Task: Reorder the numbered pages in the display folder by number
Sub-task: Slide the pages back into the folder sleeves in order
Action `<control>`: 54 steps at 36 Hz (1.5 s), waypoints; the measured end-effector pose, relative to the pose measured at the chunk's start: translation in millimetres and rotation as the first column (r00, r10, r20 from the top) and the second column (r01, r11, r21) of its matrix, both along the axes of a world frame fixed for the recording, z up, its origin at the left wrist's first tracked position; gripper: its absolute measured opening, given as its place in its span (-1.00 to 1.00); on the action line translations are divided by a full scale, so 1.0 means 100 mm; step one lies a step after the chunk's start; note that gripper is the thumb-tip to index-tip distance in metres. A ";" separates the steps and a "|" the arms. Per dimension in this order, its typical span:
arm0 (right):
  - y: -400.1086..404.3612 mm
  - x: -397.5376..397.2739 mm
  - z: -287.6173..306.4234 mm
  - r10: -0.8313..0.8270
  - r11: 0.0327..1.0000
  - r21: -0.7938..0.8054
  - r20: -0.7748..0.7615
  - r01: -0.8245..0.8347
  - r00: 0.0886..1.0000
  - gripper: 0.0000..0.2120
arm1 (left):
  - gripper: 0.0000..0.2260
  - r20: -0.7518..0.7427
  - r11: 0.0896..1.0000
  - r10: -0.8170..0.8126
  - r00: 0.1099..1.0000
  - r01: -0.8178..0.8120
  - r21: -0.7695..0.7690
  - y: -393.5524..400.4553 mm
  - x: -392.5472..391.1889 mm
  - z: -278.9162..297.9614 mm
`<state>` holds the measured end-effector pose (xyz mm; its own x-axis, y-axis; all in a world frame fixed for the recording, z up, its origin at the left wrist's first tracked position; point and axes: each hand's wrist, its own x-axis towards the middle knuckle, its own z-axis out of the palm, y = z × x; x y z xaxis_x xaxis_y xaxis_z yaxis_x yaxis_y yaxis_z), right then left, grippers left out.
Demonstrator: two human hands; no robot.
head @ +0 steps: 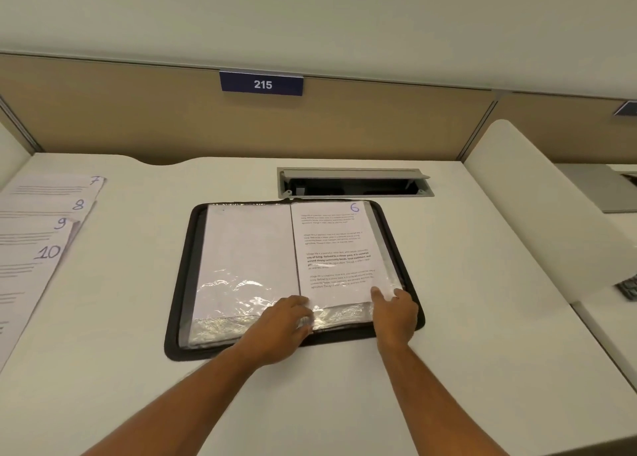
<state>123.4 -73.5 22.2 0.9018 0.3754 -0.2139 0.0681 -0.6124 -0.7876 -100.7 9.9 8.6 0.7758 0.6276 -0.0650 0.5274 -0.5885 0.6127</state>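
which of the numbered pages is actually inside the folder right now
Page 6, in the right-hand sleeve of the open display folder. Pages 7, 8, 9 and 10 lie loose, fanned on the desk's left.

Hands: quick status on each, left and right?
Left hand: fingers pressing on the sleeve at the folder's spine, gripping nothing.
Right hand: pinching the sleeve's lower right edge holding page 6.
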 end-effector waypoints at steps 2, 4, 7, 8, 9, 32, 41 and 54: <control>-0.05 -0.01 -0.03 0.094 0.986 -0.149 0.115 -0.077 0.989 -0.50 | -0.73 -0.011 1.000 -0.007 1.000 0.007 -0.004 0.00 -0.01 0.01; -0.09 -0.05 -0.07 0.169 0.960 -0.254 0.205 -0.115 0.964 -0.51 | -0.74 -0.018 1.000 -0.015 1.000 0.015 -0.002 0.00 -0.03 0.01; -0.12 -0.11 -0.10 0.204 0.939 -0.325 0.268 -0.111 0.942 -0.33 | -0.76 -0.015 1.000 -0.022 1.000 0.022 -0.017 0.01 -0.05 -0.01; -0.11 -0.13 -0.10 0.210 0.933 -0.344 0.289 -0.104 0.934 -0.25 | -0.76 -0.012 0.999 -0.026 1.000 0.025 -0.025 0.01 -0.05 -0.01; -0.10 -0.14 -0.09 0.221 0.927 -0.363 0.313 -0.099 0.924 -0.20 | -0.76 -0.011 0.999 -0.030 0.999 0.030 -0.033 0.01 -0.06 -0.02; -0.04 -0.21 0.31 -0.145 0.969 0.212 0.066 0.128 0.987 -0.85 | -0.78 0.080 0.984 0.103 0.991 -0.090 -0.153 0.05 -0.06 0.14; 0.12 -0.91 0.73 0.094 0.859 0.456 0.307 -0.233 0.947 -0.87 | -0.77 0.247 0.816 0.460 0.853 -0.295 -0.498 0.23 0.01 0.62; 0.40 -1.98 0.36 0.586 0.624 0.207 0.513 -0.753 0.627 -0.79 | -0.58 0.231 0.456 0.798 0.557 -0.307 -0.836 0.50 -0.68 0.87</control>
<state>-74.4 -33.4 57.9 0.3250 0.8736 0.3622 0.6608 0.0641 -0.7478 -168.3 59.6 95.5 0.2895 0.8796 -0.3775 0.0011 0.3941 0.9191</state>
